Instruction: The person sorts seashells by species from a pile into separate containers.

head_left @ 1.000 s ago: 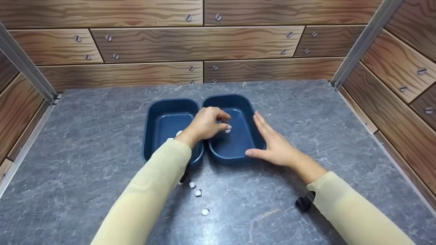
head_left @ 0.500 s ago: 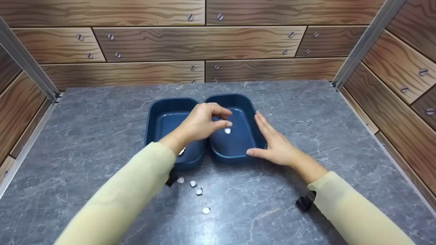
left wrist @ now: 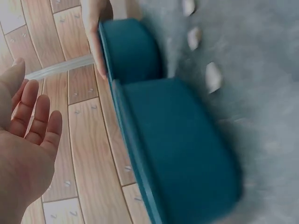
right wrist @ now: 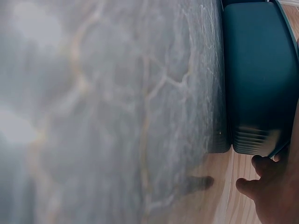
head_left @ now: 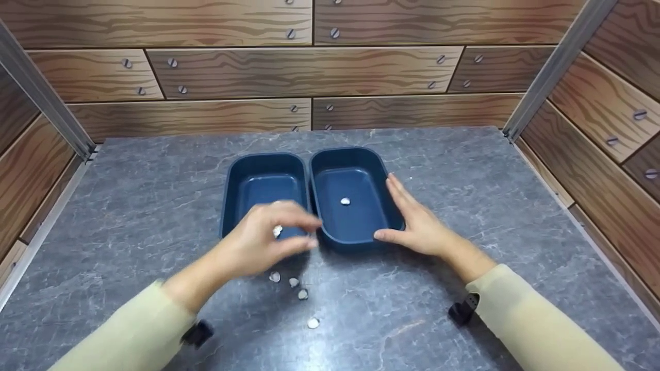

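Observation:
Two dark blue rectangular tubs stand side by side in the head view. One small white pebble-like piece point(head_left: 345, 201) lies on the floor of the right tub point(head_left: 356, 241). Through the gap between left thumb and forefinger, another white piece point(head_left: 277, 231) shows in the left tub point(head_left: 225, 201). Somewhat blurred, my left hand point(head_left: 258, 239) hovers over that tub's front, fingers loosely bent and holding nothing. My right hand point(head_left: 420, 226) rests against the right tub, with straight fingers along its side wall and the thumb at its front rim.
Several more white pieces point(head_left: 302, 294) lie on the grey marbled tabletop point(head_left: 386, 299) before the tubs. Wood-patterned panels point(head_left: 299, 69) enclose the back and sides. Each wrist carries a black device point(head_left: 463, 309).
From above the right tub, my left hand has let go of a white piece, which now lies inside, and drawn back left and toward me. My right hand has stayed put.

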Demonstrator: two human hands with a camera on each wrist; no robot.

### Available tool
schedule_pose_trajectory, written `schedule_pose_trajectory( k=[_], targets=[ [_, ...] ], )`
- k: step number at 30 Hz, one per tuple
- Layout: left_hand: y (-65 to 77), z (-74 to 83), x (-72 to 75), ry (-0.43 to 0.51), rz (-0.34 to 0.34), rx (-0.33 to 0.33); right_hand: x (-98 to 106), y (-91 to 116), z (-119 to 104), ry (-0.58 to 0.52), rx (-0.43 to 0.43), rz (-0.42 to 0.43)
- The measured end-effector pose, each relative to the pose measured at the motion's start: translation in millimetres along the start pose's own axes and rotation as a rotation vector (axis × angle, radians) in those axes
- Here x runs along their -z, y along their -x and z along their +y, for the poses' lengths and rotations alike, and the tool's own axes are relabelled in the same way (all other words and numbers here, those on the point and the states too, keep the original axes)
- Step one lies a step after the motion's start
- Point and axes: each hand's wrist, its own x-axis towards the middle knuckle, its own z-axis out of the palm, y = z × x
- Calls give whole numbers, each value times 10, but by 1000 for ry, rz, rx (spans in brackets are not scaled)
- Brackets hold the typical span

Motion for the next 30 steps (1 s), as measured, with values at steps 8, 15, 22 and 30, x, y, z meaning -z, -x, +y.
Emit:
schedule_pose_trajectory(
  k=[8,15,22,30],
  targets=[
    [585,-17,-85,63,9,84,34,-1,-20,-1,-7,-5],
    [941,-189,-72,47,8,202,40,-5,-22,-4,-2,-6],
    [1125,-376,-108,58,-2,287,27,-5,-5,-6,-14,-10],
    [1163,-454,-158,65,-2,406,14,-6,-12,-7,-10,-14]
  ],
)
